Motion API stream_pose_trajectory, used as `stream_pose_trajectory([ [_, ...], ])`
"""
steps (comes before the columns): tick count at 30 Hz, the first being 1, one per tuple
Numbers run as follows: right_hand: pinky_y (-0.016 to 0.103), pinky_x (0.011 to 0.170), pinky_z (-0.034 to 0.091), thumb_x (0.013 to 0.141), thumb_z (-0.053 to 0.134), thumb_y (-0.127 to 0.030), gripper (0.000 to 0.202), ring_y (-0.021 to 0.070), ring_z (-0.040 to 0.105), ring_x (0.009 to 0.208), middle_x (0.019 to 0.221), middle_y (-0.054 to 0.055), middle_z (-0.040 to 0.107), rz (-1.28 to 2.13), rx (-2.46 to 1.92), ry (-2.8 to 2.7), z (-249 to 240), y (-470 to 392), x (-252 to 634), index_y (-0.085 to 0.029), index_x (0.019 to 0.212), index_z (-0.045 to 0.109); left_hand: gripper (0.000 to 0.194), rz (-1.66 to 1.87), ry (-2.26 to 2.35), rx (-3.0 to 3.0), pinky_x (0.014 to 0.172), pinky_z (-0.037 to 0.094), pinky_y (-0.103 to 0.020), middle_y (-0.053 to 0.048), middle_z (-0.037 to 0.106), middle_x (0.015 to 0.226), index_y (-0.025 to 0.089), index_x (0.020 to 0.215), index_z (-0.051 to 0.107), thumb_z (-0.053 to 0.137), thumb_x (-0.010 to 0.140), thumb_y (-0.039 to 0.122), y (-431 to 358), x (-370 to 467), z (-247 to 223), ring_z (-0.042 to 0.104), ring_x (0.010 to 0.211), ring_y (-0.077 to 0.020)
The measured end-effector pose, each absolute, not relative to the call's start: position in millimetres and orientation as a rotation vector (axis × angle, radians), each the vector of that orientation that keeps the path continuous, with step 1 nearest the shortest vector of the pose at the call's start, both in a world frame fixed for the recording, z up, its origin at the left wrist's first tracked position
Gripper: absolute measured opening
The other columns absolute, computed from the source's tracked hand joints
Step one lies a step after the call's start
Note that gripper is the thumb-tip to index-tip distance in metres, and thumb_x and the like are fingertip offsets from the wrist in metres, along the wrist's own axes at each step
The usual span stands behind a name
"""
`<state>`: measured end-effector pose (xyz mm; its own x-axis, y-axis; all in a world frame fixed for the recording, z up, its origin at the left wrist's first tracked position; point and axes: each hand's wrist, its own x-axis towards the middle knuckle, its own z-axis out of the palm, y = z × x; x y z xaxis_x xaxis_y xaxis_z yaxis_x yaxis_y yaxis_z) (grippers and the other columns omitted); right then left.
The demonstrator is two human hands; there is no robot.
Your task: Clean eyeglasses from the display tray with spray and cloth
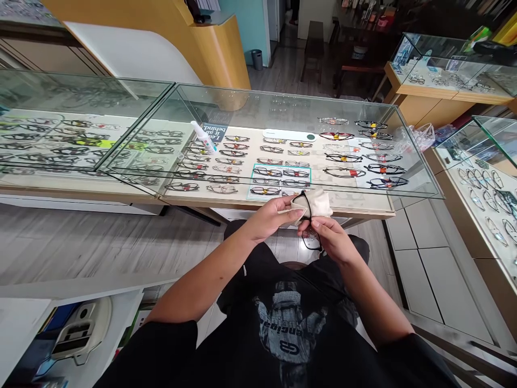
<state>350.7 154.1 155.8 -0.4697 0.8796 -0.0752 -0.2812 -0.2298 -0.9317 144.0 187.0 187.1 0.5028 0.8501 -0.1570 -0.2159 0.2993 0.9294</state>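
Observation:
Just over the near edge of the display case, my left hand [278, 215] pinches a cream cleaning cloth [320, 203] around one lens of a pair of black-framed eyeglasses [312, 247]. The cloth covers most of that lens. My right hand [333, 237] is closed on the middle of the frame, its fingertips near the bridge. The other lens hangs below, between my hand and my lap, with small light spots on it. A white spray bottle [204, 137] with a blue-green end lies on the glass top, ahead and to the left.
The glass display case [283, 97] in front holds rows of eyeglasses on white shelving. More cases stand at the left and right. A white shelf unit [28, 323] with a beige device [83, 328] is at the lower left. A bin [257, 59] and a bench [314, 46] stand beyond.

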Motion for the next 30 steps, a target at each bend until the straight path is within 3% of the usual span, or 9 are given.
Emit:
stream_pose_trajectory([
  [7, 0.038, 0.090, 0.051, 0.100, 0.069, -0.058, 0.040, 0.0233, 0.064, 0.089, 0.092, 0.007, 0.078, 1.724, -0.872, -1.330, 155, 155, 350, -0.022, 0.095, 0.085, 0.046, 0.904, 0.744, 0.963, 0.058, 0.052, -0.026, 0.000, 0.067, 0.069, 0.016, 0.103, 0.072, 0.090, 0.081, 0.052, 184, 155, 179, 0.060, 0.050, -0.0120],
  [12, 0.038, 0.086, 0.049, 0.102, 0.065, -0.057, 0.040, 0.0239, 0.060, 0.088, 0.091, 0.007, 0.075, 1.647, -0.851, -1.458, 157, 156, 352, -0.022, 0.096, 0.084, 0.043, 0.983, 0.816, 0.875, 0.062, 0.054, -0.023, -0.003, 0.075, 0.083, 0.015, 0.097, 0.074, 0.096, 0.075, 0.045, 193, 152, 179, 0.067, 0.064, -0.0129],
  [18, 0.038, 0.091, 0.046, 0.104, 0.064, -0.054, 0.037, 0.0241, 0.062, 0.092, 0.094, 0.007, 0.075, 1.685, -0.820, -1.373, 150, 156, 353, -0.023, 0.097, 0.084, 0.039, 0.885, 0.670, 0.779, 0.053, 0.051, -0.026, -0.002, 0.069, 0.075, 0.015, 0.100, 0.069, 0.086, 0.086, 0.048, 188, 157, 189, 0.064, 0.053, -0.0138],
  [24, 0.036, 0.089, 0.046, 0.103, 0.066, -0.052, 0.036, 0.0234, 0.062, 0.091, 0.093, 0.007, 0.076, 1.787, -0.769, -1.279, 148, 154, 349, -0.023, 0.096, 0.085, 0.036, 0.932, 0.687, 0.781, 0.048, 0.050, -0.027, 0.002, 0.064, 0.068, 0.017, 0.094, 0.062, 0.087, 0.086, 0.043, 183, 164, 189, 0.060, 0.045, -0.0133],
  [30, 0.034, 0.089, 0.044, 0.104, 0.066, -0.049, 0.033, 0.0215, 0.060, 0.089, 0.092, 0.006, 0.076, 1.783, -0.760, -1.270, 151, 153, 345, -0.023, 0.099, 0.086, 0.043, 0.961, 0.721, 0.855, 0.046, 0.049, -0.026, 0.000, 0.065, 0.062, 0.018, 0.085, 0.059, 0.077, 0.093, 0.056, 184, 163, 187, 0.059, 0.042, -0.0134],
])
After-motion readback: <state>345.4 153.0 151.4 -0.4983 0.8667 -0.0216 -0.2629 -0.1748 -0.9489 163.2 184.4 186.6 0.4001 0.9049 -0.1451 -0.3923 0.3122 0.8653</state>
